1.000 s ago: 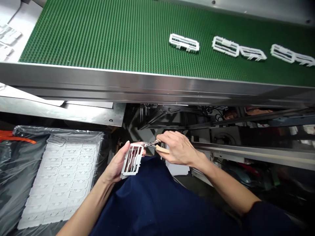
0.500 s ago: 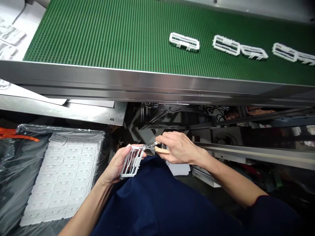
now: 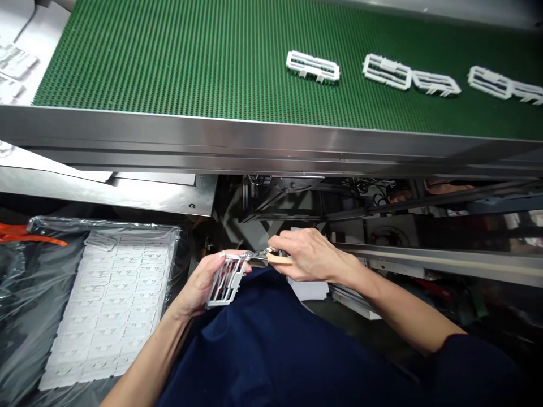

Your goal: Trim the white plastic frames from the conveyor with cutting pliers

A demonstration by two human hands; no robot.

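My left hand (image 3: 202, 282) grips a white slotted plastic frame (image 3: 227, 281) by its left side and top, thumb along the upper edge. My right hand (image 3: 307, 254) is closed around the cream handles of small metal nippers (image 3: 278, 259). The jaws of the nippers meet the frame's upper right corner; what exactly lies between the blades is too small to tell. Both hands are in front of my dark blue clothing, below the conveyor. The fingertips behind the frame are partly hidden.
A green ribbed conveyor belt (image 3: 178, 62) with a metal side rail (image 3: 237, 141) runs across the top, carrying several white plastic frames (image 3: 313, 66). At lower left, stacked white parts (image 3: 110, 305) lie in a plastic-lined box, near an orange object (image 3: 34, 233). A metal rail (image 3: 424, 265) stands at right.
The frames on the belt appear slightly farther left and higher, along with a small shift of the view. Both hands keep nearly the same pose, nippers still at the frame's corner.
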